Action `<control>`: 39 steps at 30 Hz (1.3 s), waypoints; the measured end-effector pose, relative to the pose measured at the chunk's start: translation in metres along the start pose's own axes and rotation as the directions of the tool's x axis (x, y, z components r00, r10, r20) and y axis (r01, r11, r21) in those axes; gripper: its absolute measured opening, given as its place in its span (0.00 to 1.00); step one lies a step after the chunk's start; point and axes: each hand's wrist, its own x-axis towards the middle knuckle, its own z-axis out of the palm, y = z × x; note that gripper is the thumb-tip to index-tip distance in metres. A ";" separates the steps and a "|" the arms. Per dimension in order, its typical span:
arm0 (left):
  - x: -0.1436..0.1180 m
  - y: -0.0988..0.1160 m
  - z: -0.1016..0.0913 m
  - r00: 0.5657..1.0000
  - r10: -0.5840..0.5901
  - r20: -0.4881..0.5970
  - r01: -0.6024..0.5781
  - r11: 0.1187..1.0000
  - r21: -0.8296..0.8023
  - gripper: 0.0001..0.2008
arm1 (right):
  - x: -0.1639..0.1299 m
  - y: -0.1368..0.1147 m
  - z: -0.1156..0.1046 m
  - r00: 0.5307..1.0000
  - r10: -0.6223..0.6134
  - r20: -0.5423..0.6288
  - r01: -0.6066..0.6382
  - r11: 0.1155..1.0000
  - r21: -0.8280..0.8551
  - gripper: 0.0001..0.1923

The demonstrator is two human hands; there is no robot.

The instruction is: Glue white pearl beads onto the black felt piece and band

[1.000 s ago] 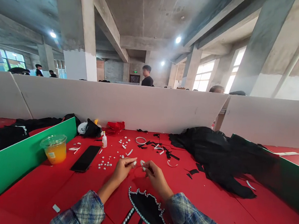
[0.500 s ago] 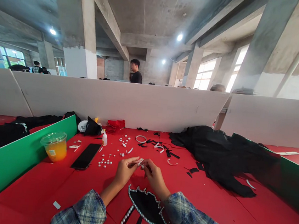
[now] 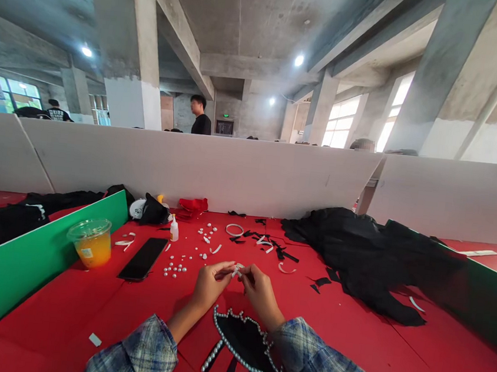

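Between my two hands is a small white piece (image 3: 237, 269), too small to name for certain. The fingertips of my left hand (image 3: 211, 283) pinch it from one side, and my right hand (image 3: 257, 290) pinches it from the other. Just below my hands lies a black fabric shape (image 3: 241, 336) edged with pearl beads, with bead-trimmed strips (image 3: 213, 357) at its lower side. My right sleeve partly covers its right end. Several loose white pearl beads (image 3: 175, 270) are scattered to the left of my hands.
Left of the beads lie a black phone (image 3: 143, 259) and a cup of orange drink (image 3: 91, 246) beside a green divider (image 3: 46, 253). A small white bottle (image 3: 174, 229) stands farther back. Black scraps (image 3: 283, 253) and a ring (image 3: 234, 230) lie ahead; black cloth (image 3: 356, 256) is heaped right.
My hands stay in nearly the same place; the white piece between my fingertips has turned slightly and shows more. Beyond the partition, a person has moved left.
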 end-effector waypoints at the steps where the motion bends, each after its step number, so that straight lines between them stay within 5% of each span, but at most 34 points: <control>1: 0.000 0.000 0.000 1.000 0.002 0.001 -0.002 1.000 0.011 0.14 | 0.000 0.000 0.000 1.000 0.000 0.001 0.000 1.000 -0.006 0.05; 13: -0.003 0.006 0.000 0.999 0.023 0.045 -0.026 0.998 0.049 0.16 | 0.000 -0.003 -0.001 1.000 0.010 -0.001 -0.010 1.000 -0.018 0.05; 25: 0.002 0.011 0.000 0.965 -0.260 0.023 0.244 0.870 -0.428 0.18 | -0.004 -0.011 -0.001 0.999 -0.032 0.033 0.034 0.997 -0.064 0.06; 39: 0.001 0.018 -0.002 0.957 -0.271 0.101 0.289 0.879 -0.379 0.18 | -0.003 -0.012 -0.009 0.998 0.012 0.068 -0.009 0.999 -0.041 0.07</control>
